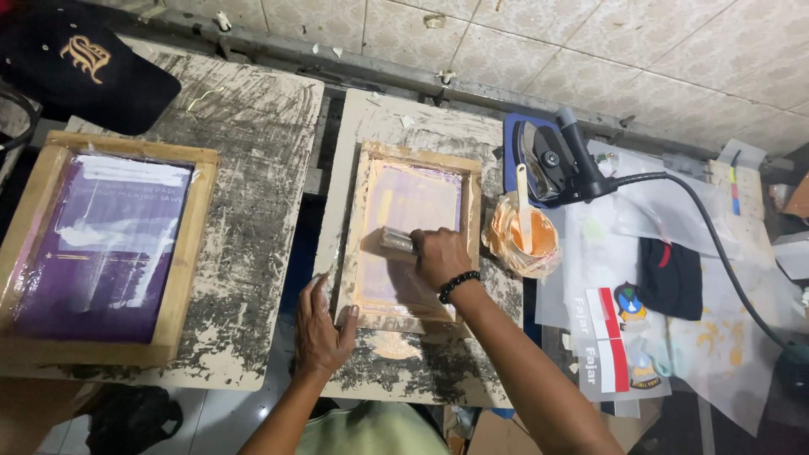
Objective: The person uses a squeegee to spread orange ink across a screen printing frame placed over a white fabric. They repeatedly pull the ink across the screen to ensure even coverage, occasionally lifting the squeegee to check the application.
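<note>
Pale patterned wall tiles (pixel 640 50) behind paint-smeared worktops (pixel 253 143).

Left hand (pixel 323 330) flat, fingers spread toward 12 o'clock, forearm entering from 6. Right hand (pixel 441 257) fisted, knuckles toward 10 o'clock, arm extending from 5 o'clock.

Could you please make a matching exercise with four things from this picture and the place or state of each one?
Things:
1. right hand
2. left hand
3. black cap
4. cup of orange ink

Places or states:
a. top left corner
b. presses the small frame's edge
c. right of the small frame
d. grips the squeegee

Pairs: 1-d, 2-b, 3-a, 4-c
</note>
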